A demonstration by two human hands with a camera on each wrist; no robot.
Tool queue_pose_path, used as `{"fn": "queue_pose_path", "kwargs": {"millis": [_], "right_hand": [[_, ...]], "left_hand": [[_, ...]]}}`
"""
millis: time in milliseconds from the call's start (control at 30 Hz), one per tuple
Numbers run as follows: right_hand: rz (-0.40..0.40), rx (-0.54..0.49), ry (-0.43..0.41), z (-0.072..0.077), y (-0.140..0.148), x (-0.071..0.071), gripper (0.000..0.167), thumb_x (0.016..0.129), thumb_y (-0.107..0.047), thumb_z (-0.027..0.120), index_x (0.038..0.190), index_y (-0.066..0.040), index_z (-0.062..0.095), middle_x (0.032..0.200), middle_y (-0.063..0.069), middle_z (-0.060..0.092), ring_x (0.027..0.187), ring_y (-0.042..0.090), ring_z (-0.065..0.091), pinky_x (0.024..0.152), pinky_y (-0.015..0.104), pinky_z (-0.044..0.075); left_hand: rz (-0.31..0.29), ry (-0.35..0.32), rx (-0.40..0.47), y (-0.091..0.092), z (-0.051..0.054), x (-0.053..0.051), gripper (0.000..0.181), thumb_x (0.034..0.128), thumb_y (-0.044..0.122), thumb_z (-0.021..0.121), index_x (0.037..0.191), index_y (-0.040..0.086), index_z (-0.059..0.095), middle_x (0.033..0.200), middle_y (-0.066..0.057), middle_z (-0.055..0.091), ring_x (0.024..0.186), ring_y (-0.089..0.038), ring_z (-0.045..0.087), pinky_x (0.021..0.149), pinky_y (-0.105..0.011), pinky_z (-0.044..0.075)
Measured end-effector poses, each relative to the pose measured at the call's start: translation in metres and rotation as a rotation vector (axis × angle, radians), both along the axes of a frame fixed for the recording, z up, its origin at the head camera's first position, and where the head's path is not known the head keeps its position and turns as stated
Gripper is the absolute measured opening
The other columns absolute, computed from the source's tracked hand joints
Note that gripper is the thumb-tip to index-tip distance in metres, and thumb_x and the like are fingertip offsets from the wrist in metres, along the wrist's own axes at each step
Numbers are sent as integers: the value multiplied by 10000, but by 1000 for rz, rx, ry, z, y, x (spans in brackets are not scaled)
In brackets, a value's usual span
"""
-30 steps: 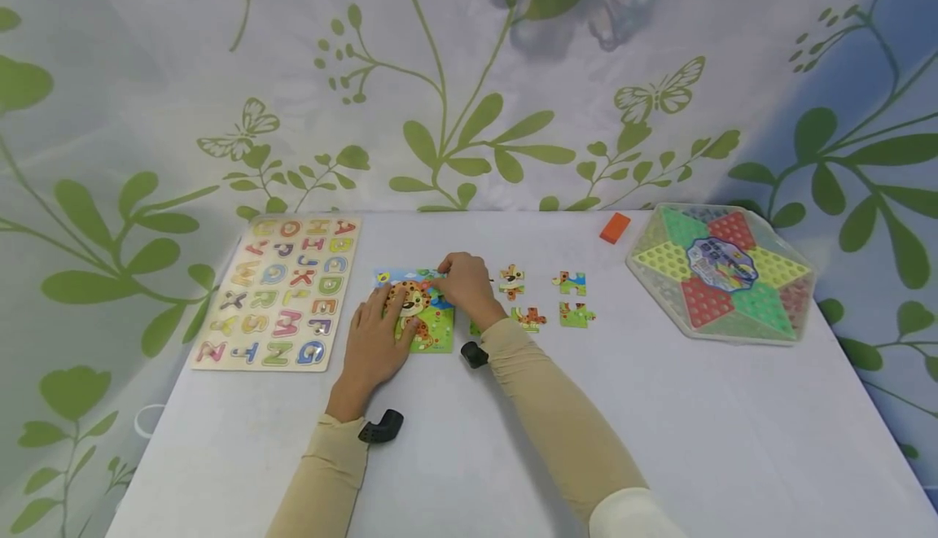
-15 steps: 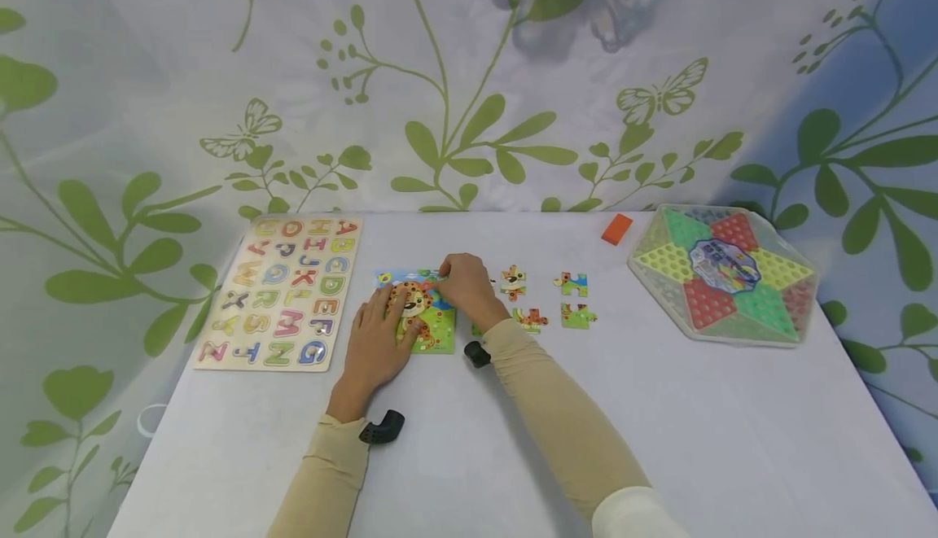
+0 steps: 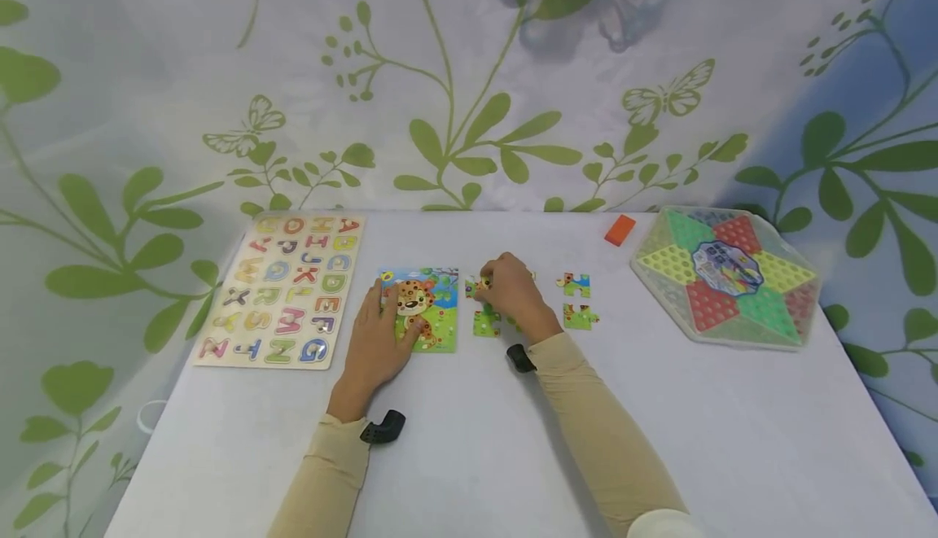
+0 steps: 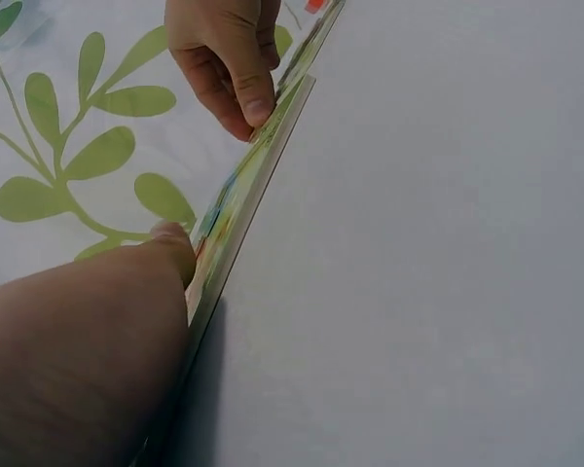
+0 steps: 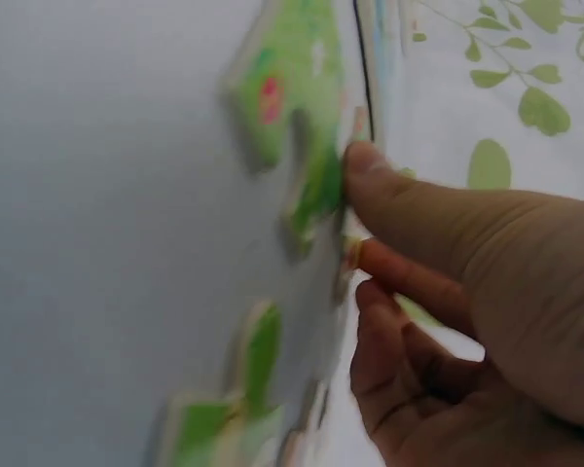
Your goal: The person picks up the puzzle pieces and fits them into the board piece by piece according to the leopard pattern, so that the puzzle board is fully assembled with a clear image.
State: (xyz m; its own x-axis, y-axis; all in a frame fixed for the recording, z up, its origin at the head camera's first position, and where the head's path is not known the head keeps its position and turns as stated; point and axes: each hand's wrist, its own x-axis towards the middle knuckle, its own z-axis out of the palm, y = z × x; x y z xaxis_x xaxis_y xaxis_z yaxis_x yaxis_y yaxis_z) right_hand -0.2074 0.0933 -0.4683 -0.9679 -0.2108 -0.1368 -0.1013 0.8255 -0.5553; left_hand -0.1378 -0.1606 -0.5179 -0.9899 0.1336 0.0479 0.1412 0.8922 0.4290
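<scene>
A square leopard jigsaw puzzle [image 3: 444,310] lies on the white table. My left hand [image 3: 379,343] rests flat over its left side, fingers spread, and holds nothing. To the right of it, my right hand [image 3: 515,294] bends over the loose pieces, thumb and fingers curled down at a spotted puzzle piece [image 3: 471,286] and pinching it, though the grip is partly hidden. Just below lies a green puzzle piece [image 3: 484,325], also seen close to the thumb as a green piece [image 5: 290,88] in the right wrist view. The right hand covers other pieces.
A wooden alphabet board [image 3: 282,294] lies on the left. Two more puzzle pieces [image 3: 581,317] sit right of the right hand. An orange block [image 3: 620,229] and a hexagonal Chinese checkers box [image 3: 725,273] lie farther right. A leaf-patterned cloth [image 3: 469,98] hangs behind.
My right hand has left the puzzle's upper right part and moved right to the loose pieces. The puzzle's right side is now uncovered. My left hand stays in place.
</scene>
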Motion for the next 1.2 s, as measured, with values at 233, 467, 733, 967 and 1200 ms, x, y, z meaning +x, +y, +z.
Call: {"fn": "queue_pose_path", "kwargs": {"millis": [233,467,733,967,1200], "right_hand": [[-65,-14,-24,4,-5,-1,355,899,-235,801,1175,-74,646,1103,111,675,898,243,612,768,357,535],[-84,-196,-18,2,-8,2,212,984,-259,698,1165,-167,757,1127,74,743,850,195,666,695,311,523],[-6,-358,-87,0,-47,5,307,960,-276,729,1245,-161,728,1090,72,748,768,115,723,649,278,577],[43,-292,-45,-3,-96,9,244,957,-291,734,1168,-173,768,1070,22,753,924,132,700,788,279,583],[29,-239,-58,0,-119,15,292,989,-243,689,1261,-151,743,1097,24,763,892,113,674,740,233,566]], "left_hand": [[15,-10,45,-4,3,12,1037,920,542,688,1633,26,140,1696,-256,95,1563,-440,168,1253,-603,238],[6,-22,30,-8,4,16,1240,815,630,759,1615,-51,101,1685,-259,163,1554,-429,206,1258,-573,244],[21,-41,31,-9,6,14,1308,787,645,781,1615,-58,51,1674,-277,177,1553,-422,210,1263,-566,241],[8,-34,72,-8,11,17,1292,788,591,813,1609,-73,68,1668,-291,184,1548,-438,216,1267,-571,227],[-10,-28,40,-9,11,16,1280,804,609,788,1605,-84,68,1681,-281,149,1558,-428,197,1273,-558,220]]}}
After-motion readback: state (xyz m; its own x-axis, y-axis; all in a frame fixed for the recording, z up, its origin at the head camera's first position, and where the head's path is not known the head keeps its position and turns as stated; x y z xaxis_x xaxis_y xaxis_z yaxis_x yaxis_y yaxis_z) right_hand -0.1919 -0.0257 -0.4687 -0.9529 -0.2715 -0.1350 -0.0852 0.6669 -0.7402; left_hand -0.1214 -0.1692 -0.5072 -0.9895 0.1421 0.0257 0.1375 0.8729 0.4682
